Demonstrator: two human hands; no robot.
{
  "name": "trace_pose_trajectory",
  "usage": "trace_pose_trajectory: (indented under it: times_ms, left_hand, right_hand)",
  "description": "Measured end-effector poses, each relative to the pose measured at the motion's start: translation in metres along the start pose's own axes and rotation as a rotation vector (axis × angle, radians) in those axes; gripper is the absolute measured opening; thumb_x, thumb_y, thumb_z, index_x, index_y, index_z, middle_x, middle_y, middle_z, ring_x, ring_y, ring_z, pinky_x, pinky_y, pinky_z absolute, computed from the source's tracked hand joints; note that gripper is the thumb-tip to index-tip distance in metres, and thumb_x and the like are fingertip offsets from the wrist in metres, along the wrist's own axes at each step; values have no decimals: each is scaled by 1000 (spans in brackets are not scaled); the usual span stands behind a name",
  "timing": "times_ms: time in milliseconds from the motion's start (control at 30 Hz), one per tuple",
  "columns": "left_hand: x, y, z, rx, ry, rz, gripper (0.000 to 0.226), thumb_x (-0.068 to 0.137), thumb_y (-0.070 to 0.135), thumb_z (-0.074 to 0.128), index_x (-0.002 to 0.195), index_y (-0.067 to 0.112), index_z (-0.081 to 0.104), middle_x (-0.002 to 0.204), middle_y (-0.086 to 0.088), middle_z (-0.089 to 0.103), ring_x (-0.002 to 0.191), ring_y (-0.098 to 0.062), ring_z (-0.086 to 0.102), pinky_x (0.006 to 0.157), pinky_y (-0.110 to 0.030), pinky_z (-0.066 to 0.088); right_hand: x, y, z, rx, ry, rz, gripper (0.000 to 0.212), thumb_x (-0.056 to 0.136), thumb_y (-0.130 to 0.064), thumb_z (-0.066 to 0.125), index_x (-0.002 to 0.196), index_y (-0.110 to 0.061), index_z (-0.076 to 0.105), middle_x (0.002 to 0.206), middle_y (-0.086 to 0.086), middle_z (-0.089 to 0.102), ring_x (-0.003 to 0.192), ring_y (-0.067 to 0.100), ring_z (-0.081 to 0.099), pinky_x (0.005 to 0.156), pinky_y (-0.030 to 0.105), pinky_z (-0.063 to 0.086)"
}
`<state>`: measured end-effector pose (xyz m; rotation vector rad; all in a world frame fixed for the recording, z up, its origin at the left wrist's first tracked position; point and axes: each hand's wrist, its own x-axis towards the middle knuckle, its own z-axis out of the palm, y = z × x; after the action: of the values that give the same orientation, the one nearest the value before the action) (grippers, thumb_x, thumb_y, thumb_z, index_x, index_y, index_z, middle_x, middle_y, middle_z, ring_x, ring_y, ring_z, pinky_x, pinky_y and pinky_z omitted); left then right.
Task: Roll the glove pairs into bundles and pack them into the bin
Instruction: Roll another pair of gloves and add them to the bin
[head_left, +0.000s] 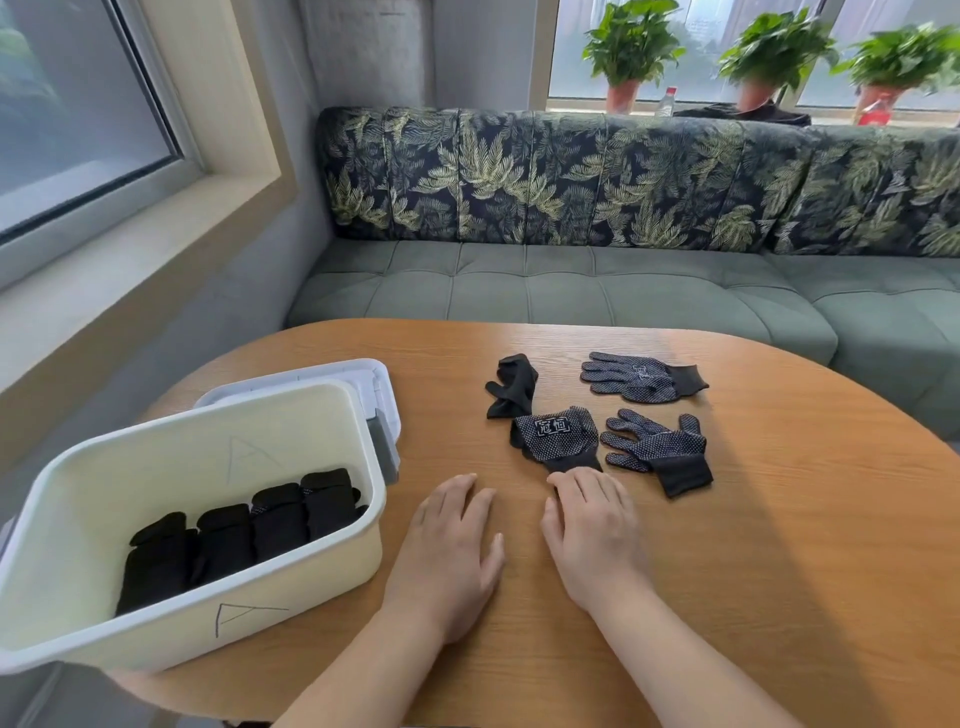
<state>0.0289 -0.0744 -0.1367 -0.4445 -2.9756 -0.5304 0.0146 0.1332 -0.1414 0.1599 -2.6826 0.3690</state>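
— Which hand's nearer the logo glove (558, 434)?
— The right hand (592, 530): fingers flat & spread, tips at its cuff; glove runs ahead, slightly left, on the bench (753, 571); left hand (452, 551) flat too, nothing held.

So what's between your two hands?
Nothing, just bare wooden table between the left hand and the right hand, as the head view shows.

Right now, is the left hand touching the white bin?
Apart. The head view shows a strip of bare wooden table between the left hand and the bin.
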Motion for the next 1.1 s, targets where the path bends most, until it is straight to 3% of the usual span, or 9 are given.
trace_pose_trajectory:
  times_ms: [200,367,467,533,633,700,767,933,1100]
  left_hand:
    - [-2,-1,4,-15,98,91,53,102,43,45,151,22,52,162,-2,41,153,-21,36,123,-44,38]
    - [3,5,8,72,229,410,54,96,25,55,149,12,59,158,-9,52,147,-30,49,123,-44,39]
    - [9,11,11,108,164,541,59,99,29,54,156,15,52,165,-2,47,155,-23,41,128,-42,31]
    - [11,10,12,98,116,501,57,104,37,51,158,21,50,166,4,46,157,-16,37,129,-41,28]
    - [12,7,11,78,65,423,54,105,45,47,155,24,54,164,7,48,156,-13,37,127,-41,29]
    - [12,7,10,70,61,425,51,105,45,49,152,24,56,161,6,51,154,-16,40,126,-41,31]
    - [12,7,7,61,69,412,51,105,46,50,150,24,57,156,6,52,150,-18,43,126,-42,32]
    - [13,8,5,32,90,368,49,103,49,53,146,25,59,145,4,53,141,-23,46,124,-41,33]
    - [11,7,6,-5,109,359,43,102,47,57,137,23,65,137,2,56,135,-25,49,122,-40,36]
  right_hand:
    - [-7,-2,-4,44,88,-135,13,96,-28,59,102,-24,71,98,-6,67,93,23,64,90,42,52]
    - [-10,-3,-7,92,142,-181,18,100,-25,54,102,-21,72,95,-5,70,90,23,65,82,42,54]
    - [-8,-1,-11,71,149,-32,20,100,-26,52,107,-20,70,110,-1,65,105,26,62,93,44,52]
    - [-5,2,-11,7,141,170,29,99,-29,54,122,-20,68,133,5,62,127,30,56,107,47,46]
    - [3,9,-8,-47,43,483,51,100,-33,57,147,-16,55,165,18,40,155,37,31,125,52,30]
    - [8,11,-4,-45,-86,592,64,104,-44,47,161,-15,41,174,18,26,162,34,18,132,50,19]
    - [10,10,1,-72,-141,538,68,107,-49,37,165,-15,33,175,13,25,163,29,18,134,47,13]
    - [11,8,3,-10,-160,305,70,103,-52,23,160,-19,45,169,0,41,159,17,31,134,41,14]
    - [12,9,0,23,-243,151,77,100,-56,11,164,-24,37,173,-7,32,162,9,21,135,39,9]
